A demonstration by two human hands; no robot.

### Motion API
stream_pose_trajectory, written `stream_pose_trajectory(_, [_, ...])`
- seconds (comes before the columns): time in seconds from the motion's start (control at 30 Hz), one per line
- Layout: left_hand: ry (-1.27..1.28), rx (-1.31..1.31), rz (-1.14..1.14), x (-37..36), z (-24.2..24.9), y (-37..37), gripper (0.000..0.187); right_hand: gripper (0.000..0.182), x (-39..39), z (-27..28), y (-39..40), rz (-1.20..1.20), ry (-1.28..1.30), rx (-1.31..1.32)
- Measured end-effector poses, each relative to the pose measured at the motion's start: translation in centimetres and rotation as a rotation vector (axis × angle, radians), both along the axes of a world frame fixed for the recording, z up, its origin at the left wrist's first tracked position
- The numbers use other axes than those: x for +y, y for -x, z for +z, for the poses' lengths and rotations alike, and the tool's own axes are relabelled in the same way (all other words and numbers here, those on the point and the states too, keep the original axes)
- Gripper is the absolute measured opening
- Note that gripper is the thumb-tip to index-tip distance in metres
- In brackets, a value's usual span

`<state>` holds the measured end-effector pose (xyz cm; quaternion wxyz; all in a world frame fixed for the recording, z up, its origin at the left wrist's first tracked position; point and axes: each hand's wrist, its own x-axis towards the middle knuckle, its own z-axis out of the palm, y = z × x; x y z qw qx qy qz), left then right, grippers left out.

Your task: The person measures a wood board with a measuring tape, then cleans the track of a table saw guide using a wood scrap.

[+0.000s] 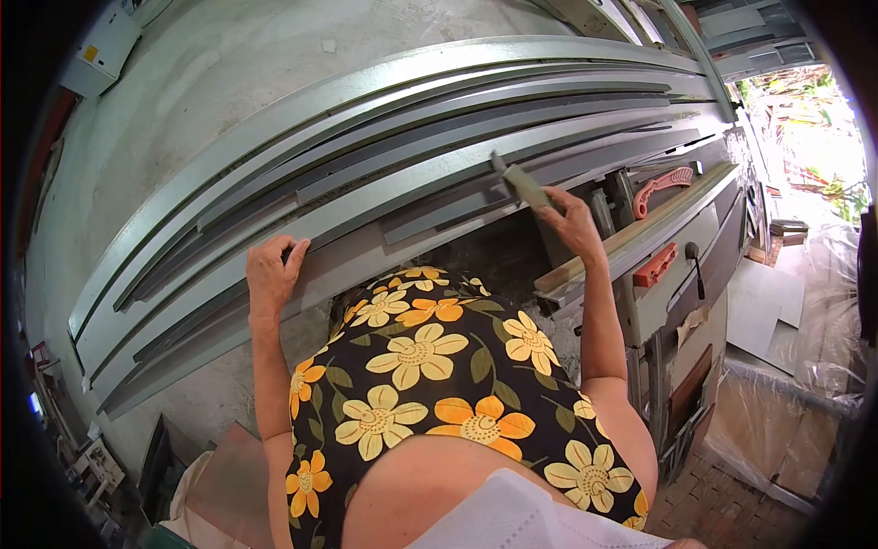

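Observation:
My left hand (274, 267) is closed at the near side of the long strips, thumb and fingertips right at the edge of a dark grey strip (366, 220). My right hand (576, 224) grips the end of a short tool with a flat, pale handle (526, 187) and a narrow grey tip. The tip points away from me and overlaps the long strips in this view. Several silvery and dark grey strips (439, 163) lie side by side in front of me, running from lower left to upper right.
To the right stands a machine with a wooden rail (631, 220), a pink curved handle (660, 190), a red bracket (656, 264) and a black lever (700, 270). Pale sheets (764, 302) and plastic-wrapped boxes (768, 430) lie farther right. A white box (101, 46) stands at the upper left.

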<state>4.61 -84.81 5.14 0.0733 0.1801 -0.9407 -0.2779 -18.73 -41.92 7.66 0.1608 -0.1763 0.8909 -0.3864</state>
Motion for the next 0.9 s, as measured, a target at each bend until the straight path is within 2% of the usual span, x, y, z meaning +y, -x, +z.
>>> stream_pose_trajectory(0.07, [-0.012, -0.021, 0.018, -0.1, 0.1, 0.1, 0.034, 0.035, -0.7, -0.2, -0.4, 0.048, 0.064, -0.127])
stream_pose_trajectory(0.27, [0.012, 0.032, -0.004, 0.3, -0.3, 0.0, 0.034, 0.034, 1.1, -0.9, 1.3, 0.029, -0.043, -0.043])
stream_pose_trajectory(0.37, [0.048, 0.030, -0.005, 0.3, -0.2, 0.1, 0.034, 0.034, -0.1, -0.2, 0.6, 0.007, -0.112, 0.069])
stream_pose_trajectory(0.47, [0.013, 0.022, 0.006, 0.1, -0.6, 0.2, 0.034, 0.034, -2.0, 0.8, -0.4, 0.046, -0.085, 0.037])
stream_pose_trajectory(0.57, [0.056, 0.027, -0.005, 0.3, -0.4, 0.2, 0.034, 0.034, -1.7, 0.0, 0.3, 0.018, -0.085, 0.037])
stream_pose_trajectory(0.67, [0.084, 0.067, -0.020, 0.3, -0.8, 0.1, 0.035, 0.034, 1.3, -3.1, 3.0, -0.080, -0.025, 0.097])
stream_pose_trajectory(0.8, [0.057, 0.064, -0.013, 0.3, -0.9, 0.2, 0.035, 0.034, 2.3, -1.4, 3.4, -0.237, -0.117, 0.169])
stream_pose_trajectory(0.9, [0.043, 0.069, -0.010, 0.1, -1.0, 0.3, 0.036, 0.033, 1.9, -0.5, 2.8, -0.214, -0.074, 0.176])
